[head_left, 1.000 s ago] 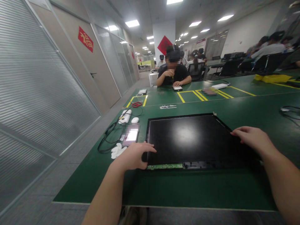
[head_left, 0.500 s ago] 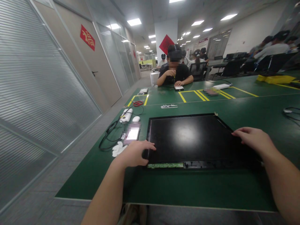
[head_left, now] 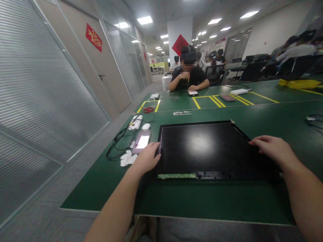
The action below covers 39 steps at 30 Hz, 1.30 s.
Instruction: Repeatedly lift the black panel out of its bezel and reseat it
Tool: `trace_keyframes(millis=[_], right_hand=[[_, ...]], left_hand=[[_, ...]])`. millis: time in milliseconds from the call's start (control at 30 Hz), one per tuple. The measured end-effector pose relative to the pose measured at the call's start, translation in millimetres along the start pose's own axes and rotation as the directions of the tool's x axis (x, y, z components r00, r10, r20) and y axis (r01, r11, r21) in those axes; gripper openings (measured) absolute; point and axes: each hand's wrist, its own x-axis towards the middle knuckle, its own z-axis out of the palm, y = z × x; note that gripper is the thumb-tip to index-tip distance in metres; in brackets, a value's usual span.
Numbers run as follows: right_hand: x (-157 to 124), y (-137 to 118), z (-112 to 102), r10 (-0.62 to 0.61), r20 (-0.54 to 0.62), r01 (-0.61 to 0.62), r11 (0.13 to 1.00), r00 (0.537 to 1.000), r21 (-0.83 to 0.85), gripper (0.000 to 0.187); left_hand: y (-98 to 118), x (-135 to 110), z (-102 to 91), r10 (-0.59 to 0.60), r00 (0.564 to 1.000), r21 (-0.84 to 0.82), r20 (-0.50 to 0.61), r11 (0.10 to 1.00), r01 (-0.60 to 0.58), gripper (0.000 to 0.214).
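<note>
A flat black display panel lies on the green table, with a green circuit board along its near left edge. My left hand holds the panel's left edge, fingertips and thumb on the frame. At the opposite side, my right hand pinches the right edge; part of the rim there is hidden in shadow and behind the hand. A crumpled white tissue or cloth and a phone with a lit screen lie left of my left hand.
A white mouse-like object, a white device, black cable and red-handled scissors lie to the left. White strips lie beyond the panel. A co-worker sits across, one hand on a small device.
My left hand has moved from over the panel's lower left corner up and back to its left edge. My right hand stays at the right edge, and the panel looks almost unmoved.
</note>
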Motion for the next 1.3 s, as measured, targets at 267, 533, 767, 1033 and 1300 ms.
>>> trace_keyframes(millis=[267,533,767,1033,1300], right_hand=[[-5.2,-5.1,-0.7,0.017,-0.012,-0.017,1.0,1.0,-0.015,0.025],[0.3,2.5,2.0,-0.006,-0.035,0.006,1.0,0.999,-0.001,0.029],[8.1,9.4,5.3,-0.001,-0.019,0.001,1.0,1.0,0.003,0.029],[9.4,12.3,7.5,-0.009,-0.014,0.009,1.0,1.0,0.023,0.027],[7.2,10.0,6.3,-0.026,-0.03,0.026,1.0,0.999,0.01,0.026]], left_hand=[[0.2,2.3,2.8,-0.081,0.996,0.047,0.031,0.996,0.079,0.056],[0.0,3.8,7.6,-0.157,0.984,-0.167,-0.084,0.976,0.142,0.054],[-1.0,10.4,8.9,-0.342,0.915,-0.713,-0.215,0.695,0.093,0.04],[13.8,10.9,3.9,-0.544,0.836,-0.992,-0.077,0.122,-0.012,0.042],[35.2,10.1,-5.7,-0.596,0.785,-0.985,0.167,-0.131,0.11,0.039]])
